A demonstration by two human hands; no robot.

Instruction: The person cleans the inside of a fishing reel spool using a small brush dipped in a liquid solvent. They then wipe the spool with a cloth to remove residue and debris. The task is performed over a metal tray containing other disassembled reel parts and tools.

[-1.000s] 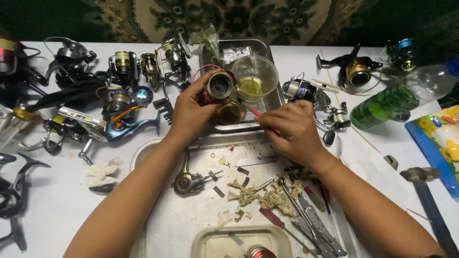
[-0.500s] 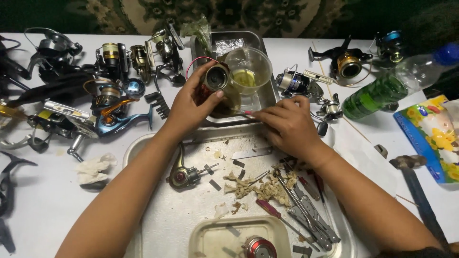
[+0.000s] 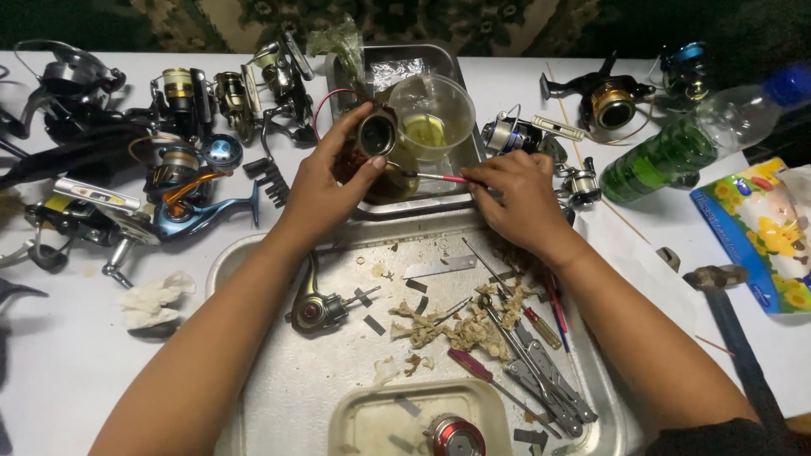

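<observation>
Left hand (image 3: 325, 181) clamped round reel part (image 3: 377, 135), held over far metal tray (image 3: 460, 198) near table's far edge. Right hand (image 3: 515, 198) pinching thin red brush (image 3: 439, 178), tip at part. Part likely rigid, oily, slippery; grip outer rim. Plastic cup (image 3: 431, 114) just beside, light, tippable.

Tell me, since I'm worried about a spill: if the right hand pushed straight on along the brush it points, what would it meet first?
Probably the reel part in the left hand, where the right hand's brush points; the clear cup sits just beyond.
</observation>
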